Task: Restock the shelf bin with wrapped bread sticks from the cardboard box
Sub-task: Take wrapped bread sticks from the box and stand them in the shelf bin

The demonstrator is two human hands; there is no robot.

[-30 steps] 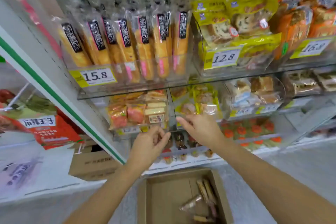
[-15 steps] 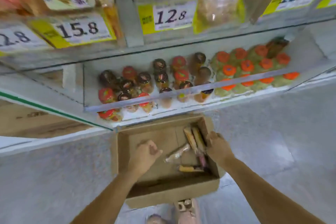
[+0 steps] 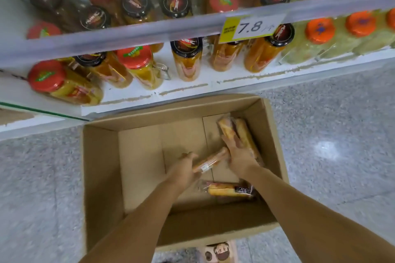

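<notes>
An open cardboard box [image 3: 100, 168] stands on the floor below me. Several wrapped bread sticks lie in its right half. Two bread sticks [image 3: 239, 128] lean along the right wall. My right hand [image 3: 238, 156] rests on them with its fingers stretched flat over the wrappers. Another bread stick [image 3: 211, 160] lies slantwise in the middle, and my left hand [image 3: 184, 170] is curled around its lower end. One more bread stick [image 3: 229, 190] with a black label lies crosswise near the box's front wall. The shelf bin is out of view.
The white bottom shelf [image 3: 192, 89] holds jars with red lids [image 3: 46, 74], black lids [image 3: 188, 46] and orange lids [image 3: 319, 30] behind a clear rail with a 7.8 price tag [image 3: 253, 26]. Grey speckled floor [image 3: 342, 134] surrounds the box.
My view dropped from the upper shelves to the box on the floor. Both hands came down from the shelf into the box and reached the bread sticks.
</notes>
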